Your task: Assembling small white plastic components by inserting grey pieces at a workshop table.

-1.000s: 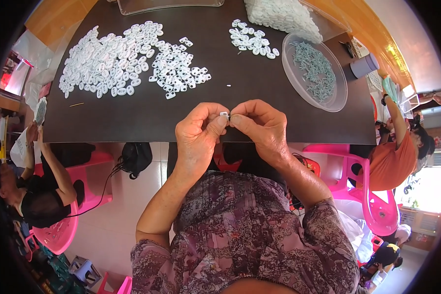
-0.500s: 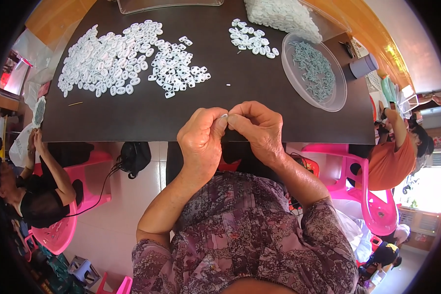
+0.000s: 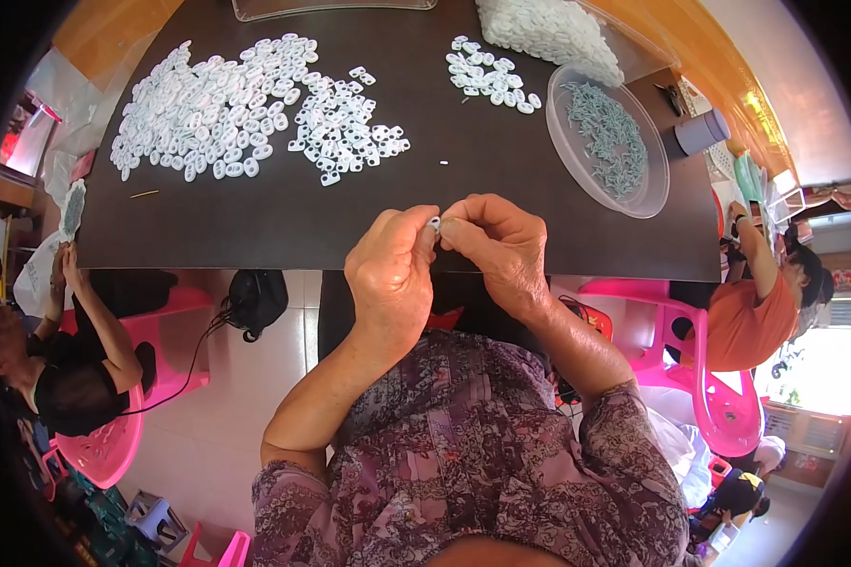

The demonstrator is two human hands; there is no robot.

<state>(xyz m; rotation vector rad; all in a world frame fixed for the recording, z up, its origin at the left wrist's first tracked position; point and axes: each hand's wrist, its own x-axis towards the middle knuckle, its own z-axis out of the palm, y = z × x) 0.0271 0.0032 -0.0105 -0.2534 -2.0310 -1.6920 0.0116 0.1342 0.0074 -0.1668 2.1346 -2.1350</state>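
Just over the table's near edge, my left hand (image 3: 392,269) pinches a small white plastic piece with a hole (image 3: 434,224) between thumb and forefinger. My right hand (image 3: 501,248) meets it from the other side, thumb and forefinger closed together against the piece; anything between those fingertips is hidden. Beyond my hands lie a big heap of white oval pieces with holes (image 3: 199,113), a smaller heap of squarer white pieces (image 3: 340,128) and a small group of white ovals (image 3: 487,71). A round clear tub (image 3: 654,184) to the right contains many small grey-green screw-like parts (image 3: 603,132).
One tiny white bit (image 3: 443,163) lies on the dark table (image 3: 482,180). A clear bin of white pieces (image 3: 548,38), a grey cylinder (image 3: 702,132) and black snips (image 3: 669,97) are at the back right. People sit at left and right, by pink chairs (image 3: 719,397).
The white piece shows slightly more between my fingertips, its hole now visible. My left hand has shifted a little to the right; the right hand is nearly still.
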